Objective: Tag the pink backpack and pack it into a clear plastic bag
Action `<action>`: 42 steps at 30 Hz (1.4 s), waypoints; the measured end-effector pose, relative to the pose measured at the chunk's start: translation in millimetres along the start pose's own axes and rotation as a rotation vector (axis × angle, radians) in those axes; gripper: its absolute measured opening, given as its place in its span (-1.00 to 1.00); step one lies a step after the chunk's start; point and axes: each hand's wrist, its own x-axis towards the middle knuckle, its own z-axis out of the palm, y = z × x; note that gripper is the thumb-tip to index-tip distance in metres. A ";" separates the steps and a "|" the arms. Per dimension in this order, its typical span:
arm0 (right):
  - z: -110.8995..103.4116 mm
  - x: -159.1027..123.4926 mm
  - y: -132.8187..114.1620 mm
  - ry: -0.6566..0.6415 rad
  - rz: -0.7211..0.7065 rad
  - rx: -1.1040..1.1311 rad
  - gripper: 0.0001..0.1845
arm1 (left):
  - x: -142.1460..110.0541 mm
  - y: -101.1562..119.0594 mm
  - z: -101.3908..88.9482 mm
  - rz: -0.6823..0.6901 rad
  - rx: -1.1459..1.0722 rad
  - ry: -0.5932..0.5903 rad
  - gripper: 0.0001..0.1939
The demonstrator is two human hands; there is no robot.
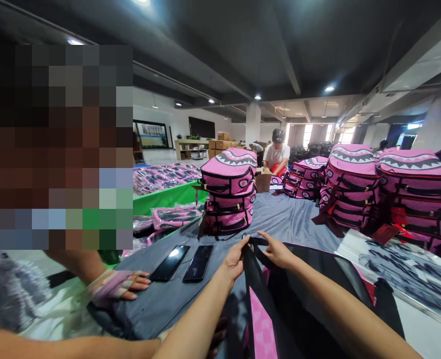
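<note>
A black and pink backpack lies on the grey-covered table right in front of me. My left hand pinches the top edge of its black strap or back panel. My right hand grips the same black edge a little to the right, fingers curled on it. Both forearms reach forward over the bag. What lies under the bag is hidden.
Two black phones lie left of my hands. A co-worker's gloved hand rests flat on the table at left. Stacks of pink backpacks stand behind. Another person works farther back.
</note>
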 end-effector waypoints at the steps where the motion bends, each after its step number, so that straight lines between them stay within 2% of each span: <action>1: -6.0 7.3 -4.1 0.034 0.000 0.007 -0.49 | -7.1 14.5 4.6 0.060 0.021 -0.044 -0.60; 3: -22.1 14.9 -10.8 0.131 0.006 0.017 -0.71 | -21.2 39.8 15.5 0.192 0.102 -0.104 -0.58; 5: -40.5 9.9 -14.6 0.220 0.004 0.029 -0.89 | -33.2 57.9 27.9 0.319 0.182 -0.138 -0.56; 8: -56.8 -24.0 -17.4 0.206 -0.019 0.084 -0.86 | -42.3 69.4 49.9 0.452 0.277 -0.180 -0.57; 10: -53.6 -60.7 -21.8 0.148 -0.007 0.128 -0.80 | -40.7 67.8 67.0 0.481 0.317 -0.235 -0.54; 14: -26.8 -150.1 -44.6 0.065 -0.006 0.307 -0.78 | -24.3 46.3 100.5 0.452 0.392 -0.338 -0.44; 17: -12.6 -216.1 -68.7 -0.048 0.038 0.349 -0.75 | -10.6 14.9 116.5 0.444 0.478 -0.336 -0.49; 20: -16.6 -268.0 -86.9 -0.171 0.184 0.186 -0.80 | -1.2 -24.4 122.4 0.441 0.613 -0.284 -0.58; 22: -30.9 -288.8 -89.9 -0.168 0.244 0.120 -0.78 | 3.9 -46.9 122.9 0.455 0.718 -0.224 -0.64; 25: -69.5 -293.5 -72.6 -0.091 0.298 0.069 -0.67 | 11.0 -63.6 121.7 0.499 0.866 -0.160 -0.70; 28: -118.0 -270.6 -25.8 0.119 0.416 -0.061 -0.56 | 11.2 -61.8 122.2 0.569 0.975 -0.164 -0.87; 29: -132.2 -259.6 -5.9 0.284 0.541 -0.221 -0.58 | 8.6 -60.0 124.4 0.606 1.001 -0.175 -0.80; 30: -144.0 -248.1 14.3 0.393 0.687 -0.373 -0.61 | 4.6 -59.0 128.3 0.650 1.024 -0.197 -0.70; 32: -158.8 -225.7 49.9 0.401 0.900 -0.464 -0.61 | -5.8 -61.5 142.2 0.743 1.062 -0.306 -0.60; 34: -162.8 -207.4 71.9 0.328 0.965 -0.437 -0.62 | -16.1 -71.5 163.2 0.807 1.092 -0.499 -0.64; 36: -159.8 -196.2 76.9 0.316 0.928 -0.432 -0.68 | -23.5 -86.4 187.1 0.828 1.106 -0.700 -0.70; 39: -147.2 -197.6 61.1 0.380 0.845 -0.519 -0.78 | -29.1 -109.0 216.1 0.839 1.081 -0.891 -0.68; 42: -126.2 -217.3 38.8 0.400 0.708 -0.629 -0.73 | -33.4 -125.9 227.4 0.867 1.016 -0.968 -0.74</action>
